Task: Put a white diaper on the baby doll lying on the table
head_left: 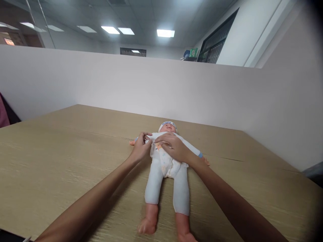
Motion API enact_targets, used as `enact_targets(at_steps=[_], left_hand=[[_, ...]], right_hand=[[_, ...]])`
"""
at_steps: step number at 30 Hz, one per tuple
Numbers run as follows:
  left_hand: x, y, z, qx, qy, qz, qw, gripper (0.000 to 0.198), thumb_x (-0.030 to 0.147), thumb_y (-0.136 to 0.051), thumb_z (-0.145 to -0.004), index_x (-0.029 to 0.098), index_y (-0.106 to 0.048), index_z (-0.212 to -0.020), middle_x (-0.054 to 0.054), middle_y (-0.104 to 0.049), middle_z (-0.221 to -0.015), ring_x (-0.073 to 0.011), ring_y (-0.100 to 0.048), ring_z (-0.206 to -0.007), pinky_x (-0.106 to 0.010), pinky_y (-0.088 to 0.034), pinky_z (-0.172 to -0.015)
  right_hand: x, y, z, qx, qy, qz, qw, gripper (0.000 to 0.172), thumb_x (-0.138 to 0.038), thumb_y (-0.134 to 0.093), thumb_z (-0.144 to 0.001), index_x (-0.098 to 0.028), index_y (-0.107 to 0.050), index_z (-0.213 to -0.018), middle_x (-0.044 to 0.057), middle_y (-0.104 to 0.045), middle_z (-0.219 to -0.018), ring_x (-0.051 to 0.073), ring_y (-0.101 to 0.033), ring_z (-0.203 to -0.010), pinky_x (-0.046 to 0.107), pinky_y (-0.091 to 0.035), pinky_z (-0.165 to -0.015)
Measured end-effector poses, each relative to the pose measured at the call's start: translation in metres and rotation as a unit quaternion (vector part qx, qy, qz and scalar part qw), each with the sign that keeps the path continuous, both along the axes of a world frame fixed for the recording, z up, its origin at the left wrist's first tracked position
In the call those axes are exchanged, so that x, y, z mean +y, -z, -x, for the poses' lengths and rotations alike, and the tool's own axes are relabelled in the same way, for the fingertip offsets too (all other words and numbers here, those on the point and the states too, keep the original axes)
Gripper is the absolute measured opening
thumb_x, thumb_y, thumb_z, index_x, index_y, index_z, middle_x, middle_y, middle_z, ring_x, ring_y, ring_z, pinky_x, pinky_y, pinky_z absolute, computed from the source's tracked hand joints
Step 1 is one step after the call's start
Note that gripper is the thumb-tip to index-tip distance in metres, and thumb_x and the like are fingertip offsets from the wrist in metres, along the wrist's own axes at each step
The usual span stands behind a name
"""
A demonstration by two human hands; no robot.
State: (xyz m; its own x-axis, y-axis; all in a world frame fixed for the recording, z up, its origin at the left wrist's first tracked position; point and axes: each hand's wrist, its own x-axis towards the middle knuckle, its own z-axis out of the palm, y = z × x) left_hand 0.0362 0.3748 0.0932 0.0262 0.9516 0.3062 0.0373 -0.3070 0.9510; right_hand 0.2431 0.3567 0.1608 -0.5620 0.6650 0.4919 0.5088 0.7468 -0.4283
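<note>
A baby doll (154, 185) lies on its back with its head away from me. It wears a white headband (168, 123) with blue lettering, a white long-sleeved top (188, 144) and a patterned white diaper (168, 164). My left hand (143, 148) is at the doll's waist on the left, with thumb and fingers pinched together on the diaper's side edge. Across the belly, my right hand (174, 146) bends its fingers and thumb over the diaper's front waistband. Both hands partly hide the waist, and the exact grip under the fingertips is hidden.
The doll rests on a wide wooden table (75, 151) with thin seams. Behind the table stands a white partition (126, 87), and a white wall (285, 111) closes the right side. Something pink (3, 112) shows at the far left edge.
</note>
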Motion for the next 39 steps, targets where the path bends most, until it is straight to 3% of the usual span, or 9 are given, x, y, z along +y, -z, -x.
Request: enact_targets(at_steps=[5, 8, 13, 16, 20, 25, 30, 35, 39], left_hand=[[0.001, -0.006, -0.021, 0.0, 0.026, -0.013, 1.0, 0.029, 0.031, -0.061, -0.091, 0.022, -0.061, -0.118, 0.004, -0.055, -0.084, -0.0159, -0.057, -0.078, -0.03, -0.045, -0.079], [-0.002, -0.006, -0.034, -0.048, 0.08, -0.011, 0.996, 0.032, 0.039, -0.062, -0.096, 0.022, -0.06, -0.123, 0.003, -0.056, -0.085, -0.0159, -0.057, -0.077, -0.03, -0.046, -0.078], [-0.005, 0.002, -0.031, -0.07, 0.155, -0.034, 0.985, 0.048, 0.064, -0.045, -0.108, 0.022, -0.061, -0.124, -0.001, -0.062, -0.091, -0.019, -0.057, -0.084, -0.033, -0.047, -0.083], [-0.003, 0.012, -0.02, -0.076, 0.15, -0.062, 0.984, 0.052, 0.066, -0.039, -0.111, 0.021, -0.059, -0.13, -0.002, -0.061, -0.089, -0.0195, -0.056, -0.084, -0.034, -0.048, -0.086], [0.001, 0.029, -0.011, -0.006, 0.097, -0.084, 0.992, 0.049, 0.063, -0.055, -0.107, 0.023, -0.059, -0.133, -0.005, -0.063, -0.11, -0.0191, -0.057, -0.091, -0.034, -0.049, -0.088], [0.011, 0.043, -0.008, 0.03, 0.093, -0.046, 0.994, 0.05, 0.064, -0.067, -0.1, 0.021, -0.064, -0.127, -0.004, -0.062, -0.103, -0.0201, -0.056, -0.092, -0.033, -0.047, -0.083], [0.018, 0.042, -0.008, 0.018, 0.126, -0.012, 0.992, 0.051, 0.067, -0.068, -0.097, 0.02, -0.064, -0.117, 0.003, -0.054, -0.083, -0.0153, -0.047, -0.073, -0.029, -0.039, -0.068], [0.018, 0.04, -0.008, 0.042, 0.118, -0.025, 0.992, 0.044, 0.063, -0.066, -0.099, 0.019, -0.064, -0.1, 0.002, -0.053, -0.085, -0.0157, -0.045, -0.077, -0.03, -0.039, -0.072], [0.017, 0.042, -0.01, 0.061, 0.069, -0.04, 0.995, 0.028, 0.048, -0.066, -0.101, 0.02, -0.06, -0.104, 0.001, -0.053, -0.091, -0.0169, -0.049, -0.083, -0.031, -0.041, -0.079]], right_hand=[[-0.007, 0.004, -0.013, 0.044, 0.102, 0.056, 0.992, 0.025, -0.037, -0.053, -0.106, -0.024, -0.072, -0.096, 0.0, -0.071, -0.086, 0.019, -0.057, -0.072, 0.034, -0.045, -0.073], [-0.007, 0.011, -0.01, 0.024, 0.08, 0.058, 0.995, 0.014, -0.036, -0.068, -0.097, -0.023, -0.066, -0.091, -0.001, -0.068, -0.087, 0.019, -0.059, -0.08, 0.033, -0.045, -0.076], [-0.002, 0.025, -0.001, 0.023, 0.14, 0.057, 0.988, 0.032, -0.048, -0.078, -0.092, -0.024, -0.059, -0.082, -0.003, -0.064, -0.08, 0.018, -0.057, -0.076, 0.031, -0.039, -0.07], [0.003, 0.031, 0.004, 0.038, 0.188, 0.059, 0.98, 0.037, -0.049, -0.07, -0.097, -0.024, -0.053, -0.074, -0.004, -0.058, -0.071, 0.017, -0.051, -0.069, 0.031, -0.034, -0.066], [0.007, 0.033, 0.003, 0.037, 0.191, 0.058, 0.979, 0.039, -0.038, -0.06, -0.1, -0.024, -0.042, -0.068, -0.004, -0.049, -0.066, 0.016, -0.045, -0.066, 0.032, -0.029, -0.066], [0.008, 0.033, -0.001, 0.044, 0.178, 0.07, 0.981, 0.034, -0.037, -0.056, -0.099, -0.024, -0.045, -0.07, -0.005, -0.048, -0.067, 0.016, -0.045, -0.066, 0.032, -0.028, -0.066], [0.007, 0.032, 0.0, 0.053, 0.175, 0.067, 0.981, 0.03, -0.036, -0.056, -0.097, -0.024, -0.046, -0.071, -0.005, -0.047, -0.068, 0.016, -0.044, -0.068, 0.033, -0.027, -0.066], [0.007, 0.034, -0.001, 0.077, 0.165, 0.062, 0.981, 0.029, -0.033, -0.061, -0.09, -0.025, -0.042, -0.07, -0.006, -0.044, -0.068, 0.015, -0.041, -0.066, 0.032, -0.029, -0.066], [0.015, 0.038, -0.005, 0.116, 0.163, 0.055, 0.978, 0.013, -0.026, -0.061, -0.085, -0.026, -0.048, -0.084, -0.006, -0.051, -0.075, 0.015, -0.047, -0.064, 0.03, -0.037, -0.065]])
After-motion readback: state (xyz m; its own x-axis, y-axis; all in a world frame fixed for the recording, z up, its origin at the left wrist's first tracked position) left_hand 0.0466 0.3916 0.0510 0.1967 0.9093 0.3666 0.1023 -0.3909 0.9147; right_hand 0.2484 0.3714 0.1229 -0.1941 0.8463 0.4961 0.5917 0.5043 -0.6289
